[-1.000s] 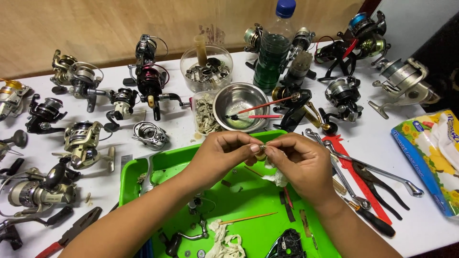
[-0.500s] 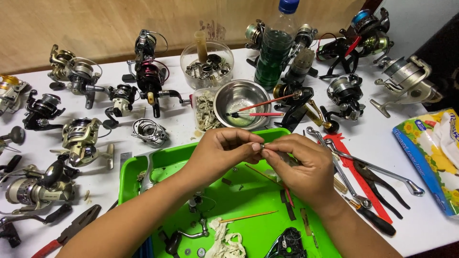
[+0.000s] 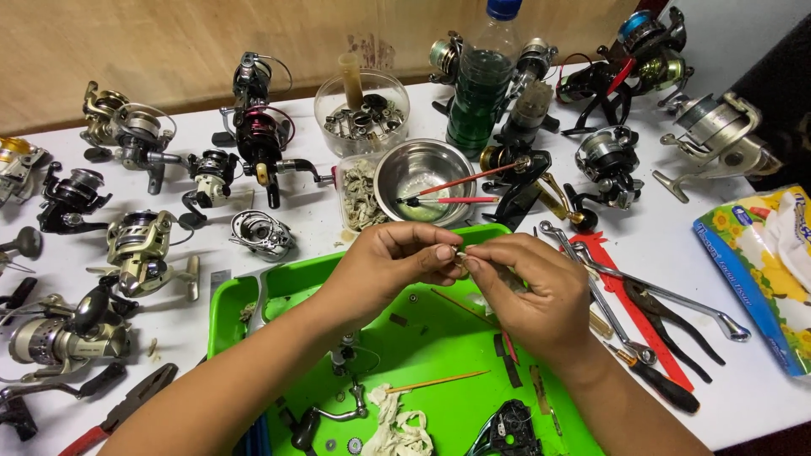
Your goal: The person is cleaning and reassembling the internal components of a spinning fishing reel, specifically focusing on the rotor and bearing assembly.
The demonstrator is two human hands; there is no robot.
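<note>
Both hands pinch a tiny part over the green tray (image 3: 253, 295).

Left hand (image 3: 393, 266) and right hand (image 3: 528, 291) meet fingertip to fingertip; keeping the small part (image 3: 460, 257) above the tray seems wise.

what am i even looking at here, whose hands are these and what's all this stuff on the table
This is one view, from a camera worn on a person's head, looking down at their own two bare hands. No machine is involved. The left hand and right hand meet over a green tray, pinching a small part between their fingers; it is too small to identify. The tray holds small parts, a rag and a thin stick. Around it, the white table is crowded with fishing reels, a steel bowl with two brushes, a clear tub of metal parts, a green bottle, and pliers and wrenches to the right.
</note>
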